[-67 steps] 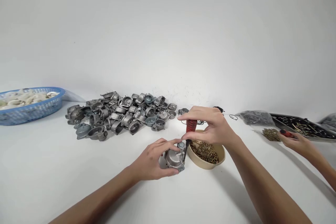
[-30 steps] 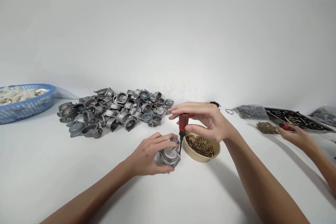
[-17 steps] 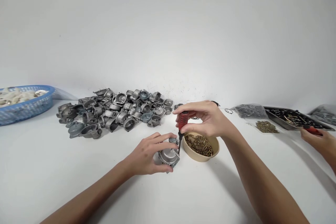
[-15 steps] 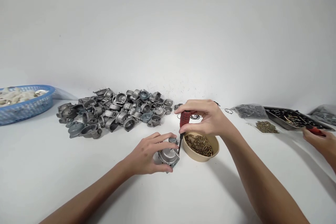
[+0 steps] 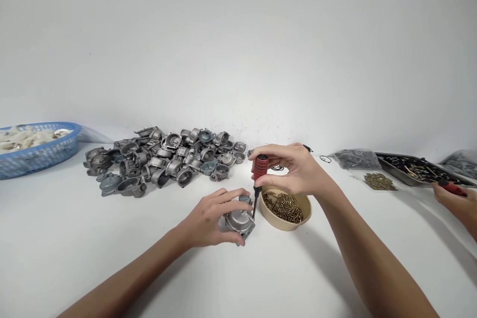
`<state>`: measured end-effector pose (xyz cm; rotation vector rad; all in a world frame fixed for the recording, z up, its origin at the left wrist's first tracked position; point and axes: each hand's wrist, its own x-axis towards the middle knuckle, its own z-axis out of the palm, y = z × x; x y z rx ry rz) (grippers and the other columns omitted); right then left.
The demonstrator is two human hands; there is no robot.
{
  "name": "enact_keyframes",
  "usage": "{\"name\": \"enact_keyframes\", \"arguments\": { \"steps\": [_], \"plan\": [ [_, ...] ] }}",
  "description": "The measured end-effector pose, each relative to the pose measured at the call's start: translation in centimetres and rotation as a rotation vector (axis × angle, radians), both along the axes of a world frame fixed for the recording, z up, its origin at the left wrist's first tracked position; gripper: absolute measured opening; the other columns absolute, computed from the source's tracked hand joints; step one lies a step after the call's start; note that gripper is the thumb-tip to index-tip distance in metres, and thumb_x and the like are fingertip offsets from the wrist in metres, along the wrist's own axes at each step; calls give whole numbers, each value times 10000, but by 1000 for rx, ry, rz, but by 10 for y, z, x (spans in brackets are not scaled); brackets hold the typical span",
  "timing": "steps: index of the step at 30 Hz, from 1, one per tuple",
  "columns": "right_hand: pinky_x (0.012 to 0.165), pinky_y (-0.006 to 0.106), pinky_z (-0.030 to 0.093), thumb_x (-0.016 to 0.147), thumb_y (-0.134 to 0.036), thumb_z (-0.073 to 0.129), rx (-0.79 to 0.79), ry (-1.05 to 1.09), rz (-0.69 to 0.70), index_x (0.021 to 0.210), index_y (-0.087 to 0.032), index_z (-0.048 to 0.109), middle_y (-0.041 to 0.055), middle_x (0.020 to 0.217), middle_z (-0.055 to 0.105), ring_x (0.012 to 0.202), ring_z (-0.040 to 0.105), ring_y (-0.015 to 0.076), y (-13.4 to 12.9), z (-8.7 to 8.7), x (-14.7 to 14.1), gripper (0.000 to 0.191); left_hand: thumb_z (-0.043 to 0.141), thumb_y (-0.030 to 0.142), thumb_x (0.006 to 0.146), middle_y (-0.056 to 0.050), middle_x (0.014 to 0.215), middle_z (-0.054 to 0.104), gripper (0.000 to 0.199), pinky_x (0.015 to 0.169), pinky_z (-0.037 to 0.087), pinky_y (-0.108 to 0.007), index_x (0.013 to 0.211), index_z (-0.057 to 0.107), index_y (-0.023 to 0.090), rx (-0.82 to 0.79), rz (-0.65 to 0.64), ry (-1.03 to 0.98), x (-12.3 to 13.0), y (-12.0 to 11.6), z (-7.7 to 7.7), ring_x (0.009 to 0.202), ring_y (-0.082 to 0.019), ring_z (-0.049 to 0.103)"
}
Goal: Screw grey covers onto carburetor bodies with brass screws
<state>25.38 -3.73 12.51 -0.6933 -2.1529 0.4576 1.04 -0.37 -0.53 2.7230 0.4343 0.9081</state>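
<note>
My left hand (image 5: 219,216) is closed around a grey metal housing (image 5: 238,219) on the white table, thumb at its near side and fingers over its far side. A red-handled screwdriver (image 5: 260,171) stands nearly upright in my right hand (image 5: 288,166), its handle between thumb and fingers. The shaft points down, with its tip at the housing's right edge. Just right of the housing is a cream bowl (image 5: 286,224) of brass-coloured screws (image 5: 285,206), partly beneath my right hand.
Many grey metal housings (image 5: 173,159) lie heaped at the back left, beside a blue basket (image 5: 48,146). Further right are a bag of small parts (image 5: 356,159), brass pieces (image 5: 379,182) and a dark tray (image 5: 400,176). Another person's hand (image 5: 454,203) holds a red tool at the right edge.
The screwdriver handle has turned and tilted slightly within my right hand's fingers. The view has shifted a little. My left hand keeps its hold on the housing.
</note>
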Motion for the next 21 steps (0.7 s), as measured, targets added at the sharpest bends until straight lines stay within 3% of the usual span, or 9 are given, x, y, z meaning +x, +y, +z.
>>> {"name": "enact_keyframes", "arguments": {
  "steps": [4,8,15,21],
  "plan": [
    [764,345,638,802,-178,794,3,87,0,1141,-199,698,50,900,751,805,736,193,2,2,8,353,736,681,730,-119,1344,575,667,798,526,-323,1257,618,290,44,44,10,-2,-1,0,896,-215,648],
    [710,342,639,783,-155,816,48,259,0,1143,-196,700,63,897,747,785,737,204,0,5,17,381,712,764,672,-101,1181,583,744,634,493,-290,1237,629,286,101,140,21,-5,-4,1,695,-157,591],
    [705,328,641,765,-124,830,-19,232,149,1151,-188,696,66,925,744,800,746,203,-8,2,2,414,744,700,698,-115,1219,593,684,768,518,-329,1173,587,234,77,179,8,-2,-11,4,1006,-267,637],
    [689,331,638,765,-118,826,-22,158,165,1148,-175,690,73,932,735,792,734,196,-7,-4,-12,410,738,722,679,-125,1238,607,791,779,540,-351,1248,497,228,39,157,35,1,-14,0,1027,-277,639]
  ]
}}
